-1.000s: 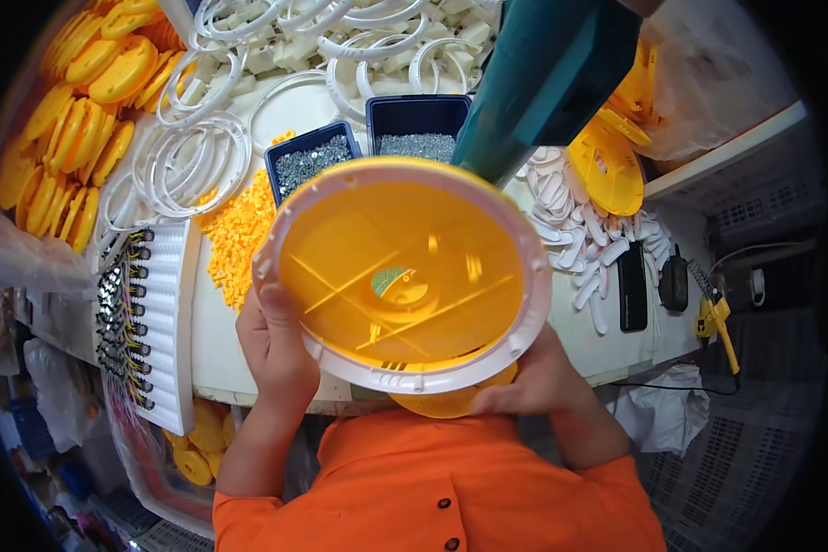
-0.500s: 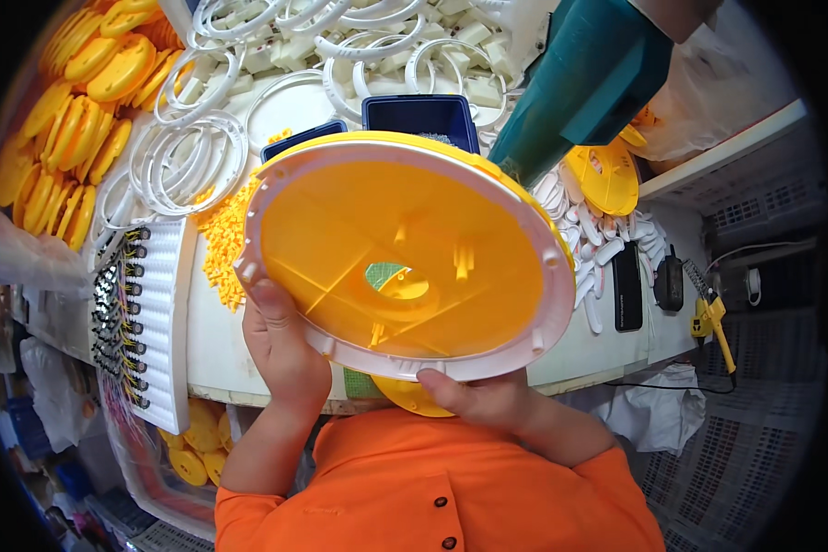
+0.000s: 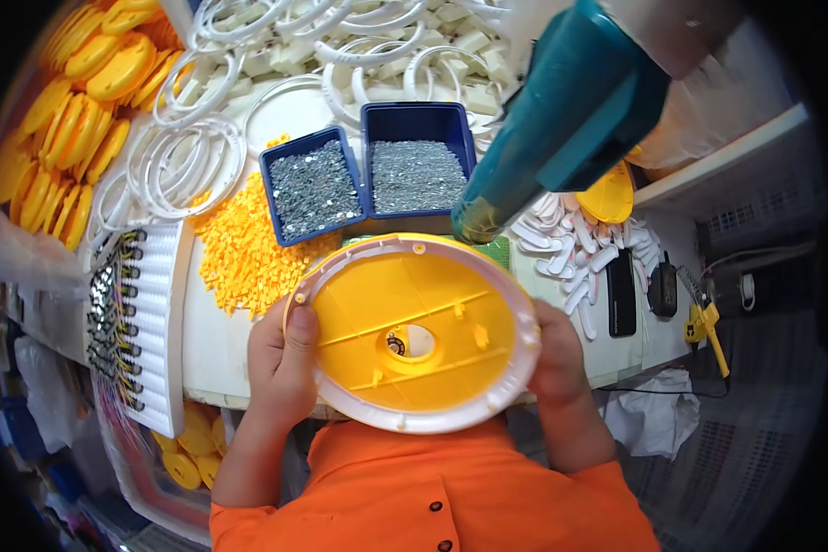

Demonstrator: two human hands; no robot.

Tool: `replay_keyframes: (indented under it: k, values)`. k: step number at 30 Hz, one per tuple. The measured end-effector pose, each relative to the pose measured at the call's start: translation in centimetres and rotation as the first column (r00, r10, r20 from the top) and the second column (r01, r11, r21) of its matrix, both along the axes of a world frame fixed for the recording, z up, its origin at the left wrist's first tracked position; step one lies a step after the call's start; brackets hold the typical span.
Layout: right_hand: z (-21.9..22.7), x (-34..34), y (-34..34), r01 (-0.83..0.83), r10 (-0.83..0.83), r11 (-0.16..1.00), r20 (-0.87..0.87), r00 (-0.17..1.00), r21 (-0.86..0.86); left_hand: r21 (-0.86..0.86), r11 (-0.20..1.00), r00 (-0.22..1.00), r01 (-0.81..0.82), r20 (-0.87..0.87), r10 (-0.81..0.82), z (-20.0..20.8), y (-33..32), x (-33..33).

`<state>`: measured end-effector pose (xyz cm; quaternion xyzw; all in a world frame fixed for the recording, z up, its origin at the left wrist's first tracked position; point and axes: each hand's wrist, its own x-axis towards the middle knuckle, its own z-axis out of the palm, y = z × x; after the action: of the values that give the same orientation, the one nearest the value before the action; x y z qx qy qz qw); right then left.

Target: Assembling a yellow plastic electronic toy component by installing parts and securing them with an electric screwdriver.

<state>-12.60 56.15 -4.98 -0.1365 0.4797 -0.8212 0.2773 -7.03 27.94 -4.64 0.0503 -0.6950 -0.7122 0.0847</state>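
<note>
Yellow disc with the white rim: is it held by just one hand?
No, the left hand and the right hand hold the yellow disc at opposite sides.

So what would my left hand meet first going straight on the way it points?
Apart from the white-rimmed yellow disc it holds, the left hand would likely meet the pile of small yellow pieces first, with the smaller blue bin behind. Depth is unclear, so it might pass above.
</note>
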Motion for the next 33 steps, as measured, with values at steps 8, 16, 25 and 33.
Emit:
replay_keyframes:
  k: [8,16,25,33]
  values:
    - [0.6,2.1,-1.3,-0.018,0.019,0.995,-0.012,1.000,0.096,0.093,0.996,1.000,0.003,-0.022,-0.001,-1.7,2.9,0.7]
    - [4.2,0.1,-1.9,0.465,0.433,0.653,-0.799,0.418,0.598,-0.341,0.940,0.992,-0.003,0.118,0.046,-3.9,-2.1,1.5]
    - [1.6,-0.5,-2.8,0.532,0.529,0.542,-0.756,0.386,0.651,-0.304,0.943,0.986,0.137,0.135,-0.100,-4.3,0.4,2.1]
    - [2.1,-0.2,-3.7,0.529,0.639,0.469,-0.686,0.349,0.707,-0.169,0.946,0.934,0.275,0.279,-0.222,-3.4,-0.8,1.4]
